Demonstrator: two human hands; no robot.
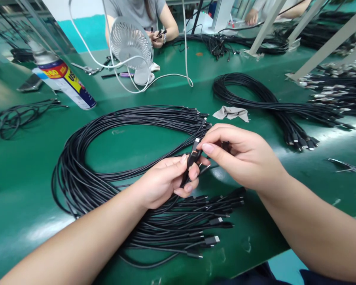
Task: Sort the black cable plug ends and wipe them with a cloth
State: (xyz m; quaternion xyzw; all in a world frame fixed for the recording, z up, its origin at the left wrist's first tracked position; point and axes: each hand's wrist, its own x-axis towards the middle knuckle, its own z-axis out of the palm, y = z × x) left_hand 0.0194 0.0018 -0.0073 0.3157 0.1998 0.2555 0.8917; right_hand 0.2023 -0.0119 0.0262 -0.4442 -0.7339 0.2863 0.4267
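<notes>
Black cable connectors with a bright metal tip and an orange mark stand tilted in the fingers of my left hand, which is closed around them. At their upper end, the thumb and forefinger of my right hand are pinched together; a further dark piece shows partly behind those fingers. Whether that piece is held in my right palm is hard to see. Beneath both hands lies a big looped bundle of black cables, its plug ends pointing right. One loose plug with a silver tip lies near the front.
A spray can and a small white fan with a looping white cord stand behind the bundle. A second cable coil, a grey cloth and tweezers lie rightward. A co-worker sits opposite. Slanted metal posts rise at right.
</notes>
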